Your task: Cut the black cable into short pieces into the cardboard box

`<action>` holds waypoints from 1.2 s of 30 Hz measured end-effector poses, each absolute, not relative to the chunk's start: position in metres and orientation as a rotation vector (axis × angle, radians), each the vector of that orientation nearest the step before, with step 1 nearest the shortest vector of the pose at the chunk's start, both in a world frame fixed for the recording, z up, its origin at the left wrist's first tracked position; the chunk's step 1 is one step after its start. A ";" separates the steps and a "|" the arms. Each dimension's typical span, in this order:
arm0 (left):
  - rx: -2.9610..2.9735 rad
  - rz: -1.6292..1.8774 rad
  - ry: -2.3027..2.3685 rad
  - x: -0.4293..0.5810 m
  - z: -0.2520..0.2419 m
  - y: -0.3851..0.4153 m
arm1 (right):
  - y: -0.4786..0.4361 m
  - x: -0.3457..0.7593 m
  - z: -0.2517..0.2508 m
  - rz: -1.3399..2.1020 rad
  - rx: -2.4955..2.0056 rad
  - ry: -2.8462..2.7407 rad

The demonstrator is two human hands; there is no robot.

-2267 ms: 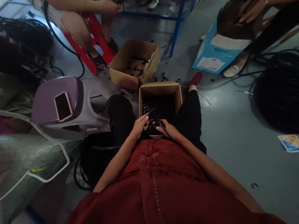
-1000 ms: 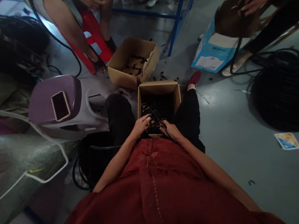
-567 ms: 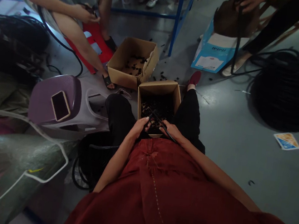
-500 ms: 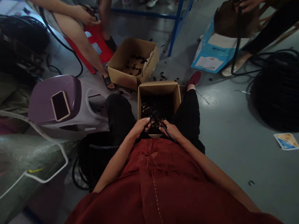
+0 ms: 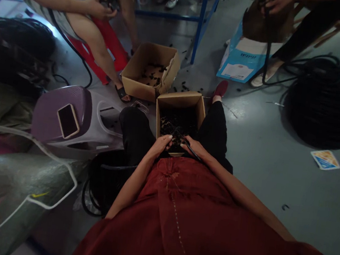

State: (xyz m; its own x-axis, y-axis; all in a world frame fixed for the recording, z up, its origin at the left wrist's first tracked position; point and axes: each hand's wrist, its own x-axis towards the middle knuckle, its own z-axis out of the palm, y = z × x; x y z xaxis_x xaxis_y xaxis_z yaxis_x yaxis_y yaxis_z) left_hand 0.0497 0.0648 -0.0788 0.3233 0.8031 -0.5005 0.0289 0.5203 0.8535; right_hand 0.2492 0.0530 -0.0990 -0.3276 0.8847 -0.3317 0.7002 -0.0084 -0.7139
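My left hand (image 5: 161, 145) and my right hand (image 5: 192, 147) sit close together at the near edge of a cardboard box (image 5: 181, 101) resting on my black-trousered legs. Both hands grip a thin black cable (image 5: 185, 142), whose tip points into the box. The box is filled with small black pieces, and my fingers hide part of them. A second open cardboard box (image 5: 165, 63) stands on the floor just beyond, holding a thinner layer of similar pieces.
Black bits (image 5: 186, 87) lie scattered on the grey floor. A large black cable coil (image 5: 322, 110) lies right. A phone (image 5: 68, 121) rests on a purple-and-grey plastic stool (image 5: 78, 123) at left. Co-workers' hands (image 5: 99, 9) (image 5: 277, 4) work at the top, near a blue metal frame (image 5: 201, 20).
My hands have shifted slightly on the cable over the box. The co-worker at upper left has moved their hands and leg. The view has tilted slightly.
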 end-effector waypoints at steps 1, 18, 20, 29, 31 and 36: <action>0.884 0.613 1.137 0.050 -0.080 0.065 | 0.053 0.249 -0.099 1.247 -1.677 -2.045; 0.812 0.635 1.125 0.050 -0.082 0.065 | 0.051 0.247 -0.092 1.240 -1.728 -2.068; 0.812 0.635 1.128 0.050 -0.082 0.065 | 0.051 0.247 -0.093 1.238 -1.740 -2.065; 0.802 0.624 1.121 0.049 -0.084 0.065 | 0.052 0.248 -0.102 1.198 -1.777 -2.083; 0.807 0.618 1.124 0.049 -0.083 0.065 | 0.052 0.248 -0.103 1.180 -1.787 -2.084; 0.796 0.596 1.125 0.050 -0.080 0.064 | 0.053 0.249 -0.104 1.152 -1.839 -2.061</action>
State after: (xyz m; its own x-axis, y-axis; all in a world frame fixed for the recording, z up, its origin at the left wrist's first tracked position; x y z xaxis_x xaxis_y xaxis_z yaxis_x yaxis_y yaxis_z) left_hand 0.0500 0.0640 -0.0801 0.3313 0.7655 -0.5516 -0.0259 0.5917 0.8057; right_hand 0.2491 0.0530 -0.1036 -0.2380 0.8984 -0.3690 0.7849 -0.0458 -0.6179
